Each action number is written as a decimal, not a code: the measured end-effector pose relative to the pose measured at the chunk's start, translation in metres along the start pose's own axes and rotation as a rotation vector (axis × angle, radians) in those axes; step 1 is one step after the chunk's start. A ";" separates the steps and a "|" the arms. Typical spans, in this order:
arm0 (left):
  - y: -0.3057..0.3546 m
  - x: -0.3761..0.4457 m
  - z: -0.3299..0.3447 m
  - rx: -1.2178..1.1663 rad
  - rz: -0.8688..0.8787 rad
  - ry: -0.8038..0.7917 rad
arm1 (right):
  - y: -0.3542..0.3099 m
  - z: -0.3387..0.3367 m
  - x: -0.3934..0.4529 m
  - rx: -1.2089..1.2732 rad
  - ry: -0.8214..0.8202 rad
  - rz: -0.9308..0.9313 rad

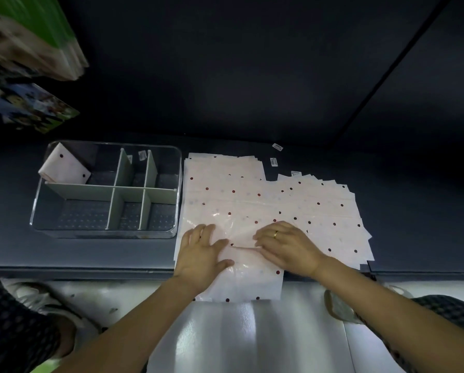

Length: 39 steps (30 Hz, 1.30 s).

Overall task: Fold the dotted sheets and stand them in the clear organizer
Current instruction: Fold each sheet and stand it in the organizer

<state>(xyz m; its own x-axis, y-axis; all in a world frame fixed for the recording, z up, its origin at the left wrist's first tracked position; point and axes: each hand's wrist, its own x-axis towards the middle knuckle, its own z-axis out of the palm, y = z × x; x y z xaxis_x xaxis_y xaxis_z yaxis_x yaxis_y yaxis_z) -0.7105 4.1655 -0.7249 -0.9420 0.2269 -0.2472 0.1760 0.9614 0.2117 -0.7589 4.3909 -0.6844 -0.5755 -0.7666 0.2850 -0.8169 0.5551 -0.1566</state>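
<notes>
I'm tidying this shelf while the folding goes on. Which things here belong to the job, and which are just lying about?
Part of the job:
- dotted sheets, under the left hand and right hand
- clear organizer
- folded sheet standing in its far-left compartment

Just lying about:
- small labels behind the sheets
- books at upper left

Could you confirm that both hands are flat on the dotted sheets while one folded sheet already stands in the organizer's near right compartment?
Not quite: the head view shows the folded sheet in the far left compartment of the organizer, not the near right. The rest holds: the left hand and right hand are flat on the dotted sheets.
</notes>
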 end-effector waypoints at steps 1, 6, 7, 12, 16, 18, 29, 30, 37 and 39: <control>0.003 -0.003 0.001 -0.024 0.003 0.028 | -0.010 0.000 0.000 0.032 0.015 -0.016; 0.016 -0.009 0.007 -0.148 0.008 0.111 | -0.057 0.007 0.009 0.180 -0.035 0.110; 0.018 -0.009 0.008 -0.152 0.001 0.115 | -0.058 0.006 0.011 0.226 -0.112 0.174; 0.014 -0.004 0.011 -0.295 -0.047 0.116 | -0.027 0.000 -0.001 0.531 -0.625 0.465; 0.012 0.004 0.010 -0.463 -0.153 0.097 | -0.005 0.000 -0.009 0.769 -0.625 0.647; 0.011 0.008 0.009 -0.522 -0.178 0.092 | -0.001 0.000 -0.004 0.888 -0.579 0.700; 0.012 0.013 0.017 -0.690 -0.294 0.165 | 0.024 0.013 0.027 1.054 -0.343 1.000; 0.013 0.013 0.017 -0.694 -0.304 0.165 | 0.024 0.019 0.030 1.039 -0.270 1.055; 0.013 0.018 0.014 -0.601 -0.336 0.113 | 0.020 0.040 0.041 0.868 -0.159 1.156; 0.017 0.022 0.011 -0.542 -0.361 0.112 | 0.019 0.042 0.041 0.798 -0.185 1.153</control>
<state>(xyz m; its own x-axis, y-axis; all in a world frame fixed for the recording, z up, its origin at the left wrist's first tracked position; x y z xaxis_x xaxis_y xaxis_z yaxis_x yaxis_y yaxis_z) -0.7248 4.1883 -0.7376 -0.9442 -0.1404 -0.2980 -0.2973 0.7527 0.5874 -0.7999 4.3566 -0.7154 -0.8707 -0.0803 -0.4852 0.3428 0.6084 -0.7158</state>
